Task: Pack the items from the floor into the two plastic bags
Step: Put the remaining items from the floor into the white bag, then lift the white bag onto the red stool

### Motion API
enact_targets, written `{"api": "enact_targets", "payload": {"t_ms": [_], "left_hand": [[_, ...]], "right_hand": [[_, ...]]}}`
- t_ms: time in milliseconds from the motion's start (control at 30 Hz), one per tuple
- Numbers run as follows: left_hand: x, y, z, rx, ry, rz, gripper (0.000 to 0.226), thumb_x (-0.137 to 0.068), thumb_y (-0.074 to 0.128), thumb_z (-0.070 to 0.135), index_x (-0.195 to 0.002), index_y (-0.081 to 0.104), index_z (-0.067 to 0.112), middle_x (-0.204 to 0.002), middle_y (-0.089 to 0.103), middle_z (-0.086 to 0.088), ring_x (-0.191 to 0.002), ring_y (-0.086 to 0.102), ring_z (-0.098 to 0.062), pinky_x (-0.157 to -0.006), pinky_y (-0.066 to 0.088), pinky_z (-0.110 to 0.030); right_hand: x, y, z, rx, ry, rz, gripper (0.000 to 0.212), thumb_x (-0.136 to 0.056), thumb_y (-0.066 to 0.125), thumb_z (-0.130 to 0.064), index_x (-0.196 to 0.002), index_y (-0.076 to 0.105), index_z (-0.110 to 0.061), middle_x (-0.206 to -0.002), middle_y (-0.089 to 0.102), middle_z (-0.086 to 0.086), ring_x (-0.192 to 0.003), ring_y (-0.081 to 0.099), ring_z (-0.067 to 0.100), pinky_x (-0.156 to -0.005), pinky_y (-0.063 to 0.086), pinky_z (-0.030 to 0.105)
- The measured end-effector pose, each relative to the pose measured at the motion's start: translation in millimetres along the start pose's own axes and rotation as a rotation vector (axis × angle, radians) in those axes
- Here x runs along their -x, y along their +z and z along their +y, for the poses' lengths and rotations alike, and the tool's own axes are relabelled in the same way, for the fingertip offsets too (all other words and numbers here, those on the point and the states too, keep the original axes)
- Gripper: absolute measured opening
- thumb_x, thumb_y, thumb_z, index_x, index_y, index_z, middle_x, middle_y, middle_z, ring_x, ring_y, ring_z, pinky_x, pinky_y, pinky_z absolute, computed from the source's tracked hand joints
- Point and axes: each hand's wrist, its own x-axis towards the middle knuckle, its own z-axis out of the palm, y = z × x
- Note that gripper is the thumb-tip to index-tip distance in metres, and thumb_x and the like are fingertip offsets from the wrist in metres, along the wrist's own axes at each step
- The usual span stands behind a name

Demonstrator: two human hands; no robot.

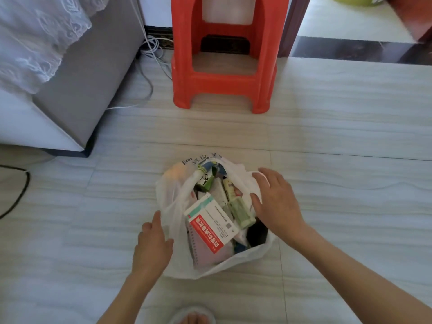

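A thin, crinkled white plastic bag (177, 230) stands open on the pale, wavy-grained tiled floor (350, 183), at 6 o'clock from the red moulded plastic stool (224, 73). Inside the bag, a rectangular white cardboard box with a red band (211, 226) lies uppermost, tilted. At its 2 o'clock lies a pale green rectangular carton (242, 211); a smaller dark green carton (205, 181) sits at 12 o'clock. A spiral-bound notebook (205, 253) shows beneath the box.

The left hand (152, 246) rests against the bag's 9 o'clock wall; its fingers lie nearly straight on the film, gripping nothing visible. The right hand (275, 204) is at the 3 o'clock rim, its fingers gently curved over a bunched handle; whether it grips the film cannot be determined.

A grey smooth-sided cabinet (77, 90) draped with white lace cloth (35, 38) stands at 10 o'clock.
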Motion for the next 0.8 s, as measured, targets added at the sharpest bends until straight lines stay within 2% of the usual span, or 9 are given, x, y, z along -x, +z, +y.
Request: {"api": "enact_targets", "payload": {"t_ms": [100, 133, 200, 233, 300, 400, 467, 633, 800], "left_hand": [[0.7, 9.5, 6.0, 0.159, 0.098, 0.056, 0.04, -0.087, 0.049, 0.004, -0.126, 0.044, 0.011, -0.109, 0.057, -0.009, -0.099, 0.055, -0.025, -0.077, 0.049, -0.036], [3.5, 9.7, 9.3, 0.197, 0.108, 0.074, 0.026, -0.088, 0.047, 0.002, -0.112, 0.052, 0.009, -0.098, 0.06, -0.005, -0.089, 0.057, -0.022, -0.069, 0.047, -0.031], [10.0, 8.1, 13.1, 0.208, 0.094, 0.099, 0.011, -0.09, 0.046, 0.005, -0.092, 0.055, 0.011, -0.081, 0.057, 0.002, -0.072, 0.053, -0.014, -0.056, 0.04, -0.023], [13.0, 7.7, 12.0, 0.19, 0.068, 0.107, 0.009, -0.091, 0.048, 0.008, -0.087, 0.053, 0.013, -0.077, 0.057, 0.004, -0.068, 0.052, -0.013, -0.054, 0.038, -0.022], [14.8, 6.2, 6.9, 0.128, -0.001, 0.117, 0.019, -0.093, 0.05, 0.02, -0.076, 0.051, 0.011, -0.07, 0.06, 0.002, -0.063, 0.055, -0.015, -0.052, 0.038, -0.026], [20.0, -9.1, 14.7, 0.104, -0.075, 0.025, 0.035, -0.091, 0.053, 0.033, -0.065, 0.051, 0.01, -0.058, 0.058, -0.002, -0.054, 0.058, -0.017, -0.051, 0.041, -0.028], [31.9, -32.0, 36.0, 0.169, -0.12, -0.044, 0.037, -0.091, 0.053, 0.034, -0.069, 0.057, 0.004, -0.057, 0.059, -0.004, -0.051, 0.056, -0.014, -0.05, 0.039, -0.024], [67.8, -119.9, 91.1, 0.496, -0.247, -0.054, 0.037, -0.089, 0.057, 0.029, -0.065, 0.045, 0.004, -0.059, 0.052, -0.011, -0.061, 0.058, -0.024, -0.06, 0.038, -0.029], [106.7, -228.1, 137.7, 0.495, -0.286, -0.084, 0.03, -0.088, 0.058, 0.023, -0.064, 0.049, 0.007, -0.058, 0.051, -0.009, -0.067, 0.054, -0.026, -0.061, 0.035, -0.029]], "right_hand": [[-1.4, 0.2, 25.9, 0.073, 0.296, -0.22, 0.068, -0.091, 0.051, -0.033, -0.145, 0.019, -0.005, -0.152, 0.024, 0.014, -0.141, 0.022, 0.03, -0.115, 0.019, 0.041], [-2.2, 1.1, 32.5, 0.078, 0.401, -0.296, 0.067, -0.092, 0.047, -0.038, -0.144, 0.021, -0.004, -0.149, 0.03, 0.014, -0.138, 0.028, 0.03, -0.113, 0.023, 0.04], [-5.2, 7.0, 40.0, 0.007, 0.514, -0.36, 0.049, -0.093, 0.043, -0.042, -0.122, 0.047, -0.003, -0.117, 0.058, 0.015, -0.106, 0.055, 0.03, -0.088, 0.045, 0.038], [-5.8, 8.1, 38.6, -0.07, 0.553, -0.38, 0.042, -0.093, 0.042, -0.042, -0.105, 0.055, -0.004, -0.097, 0.063, 0.012, -0.086, 0.059, 0.028, -0.072, 0.047, 0.034], [-5.9, 14.6, 37.0, -0.299, 0.602, -0.418, 0.038, -0.095, 0.042, -0.036, -0.084, 0.06, -0.004, -0.073, 0.066, 0.006, -0.066, 0.058, 0.021, -0.056, 0.042, 0.027], [-5.9, -3.7, 30.1, -0.666, 0.651, -0.48, 0.033, -0.095, 0.047, -0.027, -0.073, 0.061, -0.008, -0.053, 0.059, -0.001, -0.049, 0.057, 0.014, -0.057, 0.048, 0.025], [-6.2, -34.0, 24.2, -0.804, 0.694, -0.528, 0.032, -0.094, 0.049, -0.026, -0.075, 0.06, -0.003, -0.053, 0.055, -0.002, -0.042, 0.054, 0.013, -0.063, 0.056, 0.034], [-7.8, -138.4, 7.9, -0.886, 0.825, -0.611, 0.03, -0.094, 0.048, -0.02, -0.068, 0.056, -0.007, -0.058, 0.048, 0.0, -0.056, 0.046, 0.014, -0.058, 0.043, 0.023], [-34.7, -249.4, -26.4, -0.935, 0.905, -0.601, 0.027, -0.092, 0.047, -0.02, -0.07, 0.052, -0.005, -0.056, 0.04, 0.004, -0.052, 0.039, 0.018, -0.07, 0.04, 0.033]]}}
